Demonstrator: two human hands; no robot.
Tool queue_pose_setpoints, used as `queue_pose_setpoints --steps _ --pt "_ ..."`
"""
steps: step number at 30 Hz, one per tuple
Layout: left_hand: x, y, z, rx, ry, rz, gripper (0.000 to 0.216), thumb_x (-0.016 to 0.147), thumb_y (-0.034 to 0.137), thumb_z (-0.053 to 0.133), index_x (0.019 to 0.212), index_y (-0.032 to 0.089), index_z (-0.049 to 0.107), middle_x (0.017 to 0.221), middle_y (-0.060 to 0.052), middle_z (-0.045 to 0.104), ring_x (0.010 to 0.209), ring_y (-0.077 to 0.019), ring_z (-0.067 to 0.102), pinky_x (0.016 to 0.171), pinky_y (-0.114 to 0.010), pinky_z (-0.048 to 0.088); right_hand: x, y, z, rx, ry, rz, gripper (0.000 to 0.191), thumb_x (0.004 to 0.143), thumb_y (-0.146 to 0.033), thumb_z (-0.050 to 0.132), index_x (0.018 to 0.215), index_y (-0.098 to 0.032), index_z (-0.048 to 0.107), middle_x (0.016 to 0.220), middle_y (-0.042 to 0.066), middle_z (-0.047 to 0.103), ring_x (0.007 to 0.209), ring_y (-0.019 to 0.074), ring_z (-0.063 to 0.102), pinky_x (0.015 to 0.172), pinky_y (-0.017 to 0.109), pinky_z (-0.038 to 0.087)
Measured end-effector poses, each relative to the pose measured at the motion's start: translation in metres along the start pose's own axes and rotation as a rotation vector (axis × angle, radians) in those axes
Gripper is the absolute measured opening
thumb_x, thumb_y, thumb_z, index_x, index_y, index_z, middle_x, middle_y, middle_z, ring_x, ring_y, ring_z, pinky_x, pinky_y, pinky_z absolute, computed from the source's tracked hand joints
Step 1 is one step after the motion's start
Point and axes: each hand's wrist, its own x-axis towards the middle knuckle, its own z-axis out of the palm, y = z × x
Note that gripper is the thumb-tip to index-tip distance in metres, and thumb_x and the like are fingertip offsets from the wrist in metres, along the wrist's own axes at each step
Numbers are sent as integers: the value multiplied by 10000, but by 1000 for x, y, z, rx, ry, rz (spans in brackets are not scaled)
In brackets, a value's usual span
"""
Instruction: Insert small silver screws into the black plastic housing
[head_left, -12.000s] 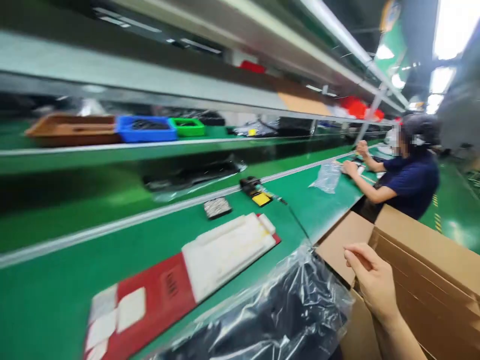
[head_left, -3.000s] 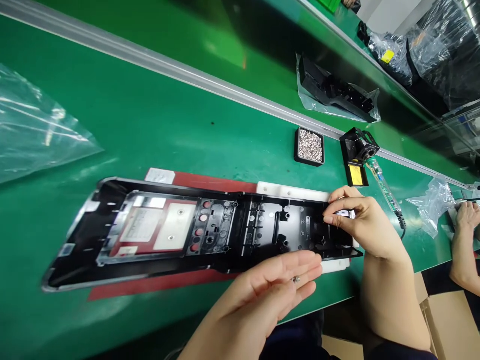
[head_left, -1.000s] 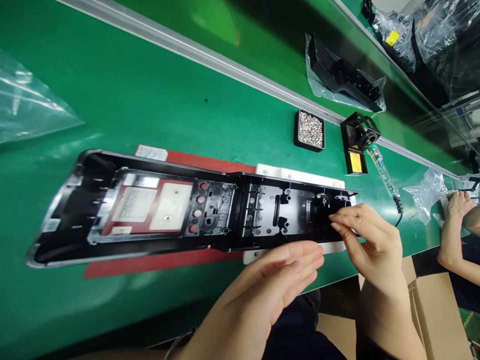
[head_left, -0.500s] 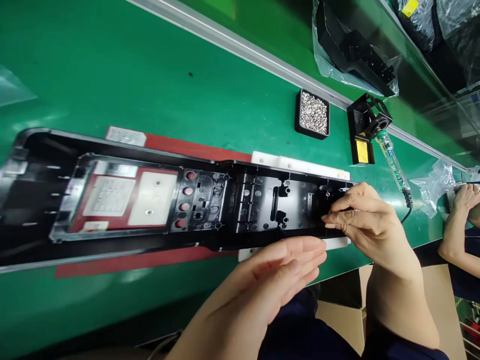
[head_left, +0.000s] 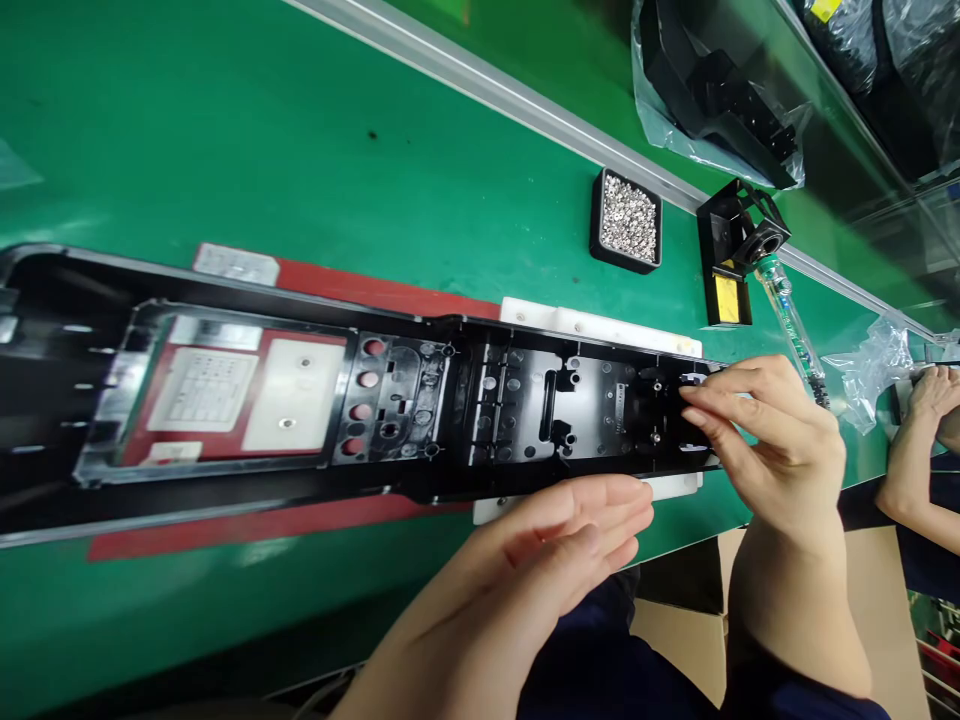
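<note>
- Head view, only angle here: the surface is a green bench mat (head_left: 315, 180) with a metal rail (head_left: 525, 95) running across the far side, and more green shelf behind that.
- On the mat sits a red pad (head_left: 352, 290) with a white foam block (head_left: 600, 325) at its right end, and the long black plastic housing (head_left: 300, 400) lies flat on top of both, inner side up, stretching from the left edge almost to the right hand.
- Farther back: a small black tray of screws (head_left: 626, 208), a black stand with a yellow sponge (head_left: 729, 260), and a soldering iron (head_left: 791, 320) lying just beside it. Black parts in plastic bags (head_left: 712, 95) sit past the rail.
- Right hand (head_left: 772, 440) is at the housing's right end, fingers pinched narrow on something small there; can't tell what, it's too tiny.
- Left hand (head_left: 547, 560) is flat with fingers straight and together, holding nothing, fingertips just at the near edge of the housing by the foam.
- Another person's hand (head_left: 930, 395) rests on the bench at the far right, next to crumpled clear plastic (head_left: 870, 365).
</note>
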Motion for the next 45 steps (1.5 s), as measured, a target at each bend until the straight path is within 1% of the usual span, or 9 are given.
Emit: queue_pose_setpoints --steps 8,14,18,21,24,30,34,40,45 --pt "0 -5 -3 -16 -22 17 281 867 406 650 1063 216 716 1154 -65 691 1194 -253 583 986 -264 518 -2 -4 14 -229 -26 -54 226 921 -49 633 1134 -122 613 1031 65 593 924 198 527 801 367 454" --pt "0 -1 -1 10 -34 11 300 866 422 643 1071 216 715 1128 -77 699 1187 -279 587 1032 -348 495 -6 -3 17 -320 -1 -65 190 932 -83 640 1118 -115 625 1020 50 597 914 192 526 794 361 475" --pt "-1 -3 -2 -2 -57 43 261 881 390 631 1068 230 716 1145 -59 695 1180 -246 594 1000 -288 508 -4 -2 19 -330 8 -80 197 934 -86 633 1131 -97 621 1027 61 595 925 198 525 796 372 480" --pt "0 -6 -2 -62 -82 113 230 889 376 624 1051 246 722 1141 -43 697 1162 -214 606 975 -228 512 -7 -13 15 -265 74 -54 216 925 -39 618 1138 -75 629 1007 89 592 927 198 538 805 360 474" --pt "1 -6 -3 -157 -118 138 215 913 345 595 1048 239 724 1163 -44 687 1176 -217 596 1007 -242 500 -15 -37 9 -74 115 -33 229 883 38 620 1091 -52 649 985 113 595 902 189 555 778 338 462" --pt "-2 0 -4 -165 -195 119 297 966 347 514 1119 165 691 1201 -88 666 1189 -203 587 999 -224 490 -21 -74 8 263 -107 -12 394 849 99 590 1206 -63 635 1062 113 577 953 193 527 785 342 440" --pt "-5 1 -3 -161 -195 98 299 991 310 449 1087 190 705 1179 -57 678 1157 -167 606 972 -201 493 -14 -78 13 226 -194 21 346 922 26 554 1228 -123 614 1065 64 574 923 158 492 760 312 402" --pt "-5 0 -3 -163 -153 69 276 979 293 469 1057 200 717 1153 -74 688 1149 -169 611 958 -221 503 -10 -83 14 247 -183 94 177 932 11 557 1031 -124 614 1002 45 560 859 120 478 752 266 398" --pt "-5 0 -2 -182 -131 118 255 963 273 490 1048 199 718 1132 -57 699 1150 -171 610 960 -225 508 -7 -88 16 208 -179 65 234 918 50 522 1057 -119 607 1052 49 566 909 125 499 778 270 419"
